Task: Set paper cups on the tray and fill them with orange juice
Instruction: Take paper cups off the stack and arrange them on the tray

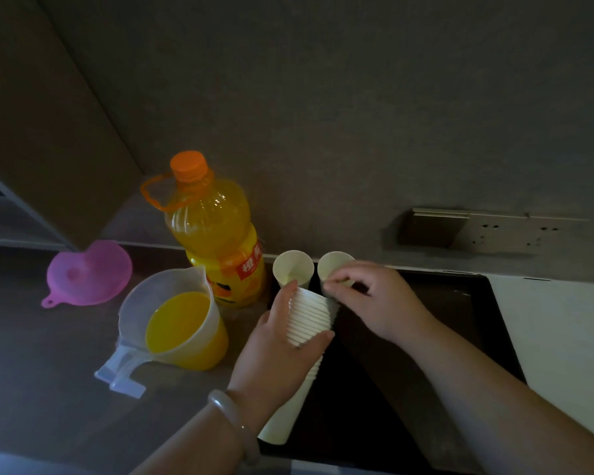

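Gripping the stack of paper cups [309, 320] is my left hand [282, 344], fingers and thumb curled round its ribbed upper part where the rims bunch together; the stack tilts, its closed bottom end low and nearest me, its open end pointing up and away; a pale bangle [234, 423] sits on that wrist. My right hand [374, 299] comes in from the right with its fingers curled and its fingertips [328, 286] pinched at the open top end of the stack; whether they have one single rim or several I cannot tell from this head view.

Beneath both hands lies the black tray [460, 303] on the dark counter [31, 354]; the stack hangs over its left part. Two loose paper cups stand upright at the tray's far left corner, close together: the left cup [293, 269] in plain sight, the right cup [335, 265] partly hidden behind my right fingers; I cannot make out juice in either.

Just left of the tray stands the orange juice bottle [213, 228], upright, orange cap on, mostly full; in front of it, nearer me, a clear plastic measuring jug [175, 320] holds orange juice in its lower part, handle turned toward me. Further left a pink funnel [90, 272] lies mouth down on the counter; a wall socket panel [515, 234] shows on the grey wall behind the tray.
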A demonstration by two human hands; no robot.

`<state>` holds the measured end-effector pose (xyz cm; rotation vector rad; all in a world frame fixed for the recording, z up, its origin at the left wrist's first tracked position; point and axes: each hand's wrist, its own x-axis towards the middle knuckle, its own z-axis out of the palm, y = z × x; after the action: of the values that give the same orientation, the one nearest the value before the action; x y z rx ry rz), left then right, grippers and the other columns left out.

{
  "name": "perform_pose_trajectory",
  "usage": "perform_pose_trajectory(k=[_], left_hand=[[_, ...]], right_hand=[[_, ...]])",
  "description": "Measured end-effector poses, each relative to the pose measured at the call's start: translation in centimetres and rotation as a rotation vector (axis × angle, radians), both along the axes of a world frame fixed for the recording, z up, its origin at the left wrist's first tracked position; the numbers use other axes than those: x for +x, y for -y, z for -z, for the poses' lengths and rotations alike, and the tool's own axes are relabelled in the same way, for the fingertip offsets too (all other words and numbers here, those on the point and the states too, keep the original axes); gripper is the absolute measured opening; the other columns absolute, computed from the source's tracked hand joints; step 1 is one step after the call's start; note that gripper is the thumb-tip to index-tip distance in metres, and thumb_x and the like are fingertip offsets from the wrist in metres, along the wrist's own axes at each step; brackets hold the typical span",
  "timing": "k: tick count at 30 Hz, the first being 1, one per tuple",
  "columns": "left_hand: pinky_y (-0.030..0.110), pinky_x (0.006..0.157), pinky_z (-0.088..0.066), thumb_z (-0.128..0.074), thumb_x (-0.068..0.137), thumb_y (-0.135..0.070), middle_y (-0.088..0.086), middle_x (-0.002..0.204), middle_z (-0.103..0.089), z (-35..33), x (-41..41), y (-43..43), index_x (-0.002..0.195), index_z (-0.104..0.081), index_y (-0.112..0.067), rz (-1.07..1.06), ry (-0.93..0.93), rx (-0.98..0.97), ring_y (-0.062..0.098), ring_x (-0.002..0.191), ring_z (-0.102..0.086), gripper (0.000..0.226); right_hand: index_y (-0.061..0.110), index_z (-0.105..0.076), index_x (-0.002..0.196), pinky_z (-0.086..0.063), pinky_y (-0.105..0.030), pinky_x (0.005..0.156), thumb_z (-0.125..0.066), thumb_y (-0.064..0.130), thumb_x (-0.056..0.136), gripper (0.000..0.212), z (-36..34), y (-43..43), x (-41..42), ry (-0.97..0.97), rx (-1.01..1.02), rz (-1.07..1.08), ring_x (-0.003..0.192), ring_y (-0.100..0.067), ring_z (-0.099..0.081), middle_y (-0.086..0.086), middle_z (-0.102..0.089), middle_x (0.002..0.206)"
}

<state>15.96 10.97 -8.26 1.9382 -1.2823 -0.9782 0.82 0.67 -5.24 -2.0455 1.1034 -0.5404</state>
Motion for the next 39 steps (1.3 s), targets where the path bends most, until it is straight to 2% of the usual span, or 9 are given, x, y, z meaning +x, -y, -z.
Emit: perform_pose_trajectory(k=[4, 9, 18, 20, 23, 26, 30, 36, 39], left_hand=[[0.008, 0.066, -0.042, -0.068, 0.082, -0.05, -0.017, 0.13, -0.042, -0.2, -1.1, 0.7, 0.146, -0.008, -0.05, 0.04, -0.016, 0.008, -0.004, 0.096, -0.051, 0.088], [0.01, 0.066, -0.041, -0.065, 0.082, -0.053, -0.019, 0.125, -0.039, -0.7, -1.9, 1.1, 0.146, -0.006, -0.052, 0.067, 0.034, 0.014, -0.008, 0.093, -0.046, 0.087], [0.014, 0.078, -0.044, -0.067, 0.078, -0.057, -0.018, 0.121, -0.045, -0.2, -2.8, 0.6, 0.14, -0.014, -0.059, 0.045, 0.022, -0.001, -0.002, 0.099, -0.05, 0.081], [0.007, 0.069, -0.04, -0.067, 0.08, -0.055, -0.018, 0.122, -0.044, -0.2, -3.0, 1.0, 0.143, -0.014, -0.055, 0.024, 0.011, -0.001, -0.006, 0.097, -0.049, 0.083], [0.003, 0.066, -0.035, -0.067, 0.08, -0.055, -0.018, 0.123, -0.042, -0.4, -3.5, 1.6, 0.144, -0.014, -0.054, 0.018, 0.015, 0.0, -0.005, 0.095, -0.048, 0.082], [0.008, 0.071, -0.037, -0.066, 0.079, -0.057, -0.015, 0.126, -0.043, -0.3, -3.9, 2.2, 0.143, -0.014, -0.054, 0.02, 0.023, 0.01, 0.001, 0.102, -0.048, 0.082], [0.007, 0.068, -0.037, -0.067, 0.079, -0.056, -0.013, 0.126, -0.045, -0.3, -4.2, 2.9, 0.143, -0.015, -0.052, 0.018, 0.025, 0.018, 0.003, 0.102, -0.049, 0.083], [0.003, 0.056, -0.04, -0.066, 0.082, -0.053, -0.015, 0.12, -0.041, -0.8, -5.1, 3.8, 0.146, -0.011, -0.05, 0.028, 0.015, 0.026, -0.007, 0.089, -0.048, 0.084], [-0.001, 0.055, -0.037, -0.066, 0.083, -0.052, -0.018, 0.12, -0.037, -0.9, -5.4, 3.9, 0.146, -0.011, -0.05, 0.04, 0.027, 0.024, -0.013, 0.086, -0.043, 0.084]], right_hand=[[0.028, -0.07, 0.081, -0.047, -0.025, 0.073, -0.062, 0.033, 0.092, 0.015, -0.5, -0.5, 0.1, -0.074, 0.135, -0.044, 0.08, -0.005, -0.059, 0.007, -0.067, 0.084], [0.027, -0.07, 0.082, -0.043, -0.015, 0.065, -0.056, 0.029, 0.096, 0.02, -0.5, -0.5, -1.3, -0.034, 0.131, -0.023, 0.078, -0.001, -0.057, 0.01, -0.065, 0.081], [0.014, -0.063, 0.091, -0.038, -0.011, 0.068, -0.052, 0.024, 0.094, 0.015, -1.5, 2.5, -6.6, -0.022, -0.444, 0.344, 0.075, 0.0, -0.051, 0.007, -0.056, 0.087], [0.011, -0.064, 0.086, -0.047, -0.025, 0.075, -0.055, 0.023, 0.09, 0.015, -0.3, 3.2, -7.7, -0.107, -0.507, 0.301, 0.077, -0.01, -0.058, 0.002, -0.062, 0.084], [0.018, -0.066, 0.084, -0.042, -0.04, 0.088, -0.053, 0.023, 0.088, 0.015, 2.0, 3.1, -7.8, -0.267, -0.568, 0.187, 0.086, -0.019, -0.064, 0.002, -0.068, 0.088], [0.02, -0.068, 0.078, -0.042, -0.038, 0.084, -0.046, 0.029, 0.088, 0.026, 4.0, 3.3, -7.3, -0.403, -0.585, 0.106, 0.08, -0.024, -0.064, 0.003, -0.067, 0.082], [0.022, -0.065, 0.069, -0.05, -0.037, 0.076, -0.076, 0.018, 0.069, 0.012, 6.1, 3.6, -7.3, -0.502, -0.551, 0.014, 0.071, -0.023, -0.066, 0.004, -0.065, 0.071], [0.023, -0.064, 0.065, -0.052, -0.033, 0.075, -0.06, 0.021, 0.065, 0.005, 6.1, 3.8, -7.6, -0.522, -0.518, -0.037, 0.064, -0.019, -0.064, 0.006, -0.062, 0.065], [0.023, -0.066, 0.067, -0.051, -0.03, 0.077, -0.08, 0.018, 0.057, 0.018, 6.3, 4.0, -7.5, -0.542, -0.498, -0.061, 0.066, -0.018, -0.064, 0.007, -0.062, 0.066]])
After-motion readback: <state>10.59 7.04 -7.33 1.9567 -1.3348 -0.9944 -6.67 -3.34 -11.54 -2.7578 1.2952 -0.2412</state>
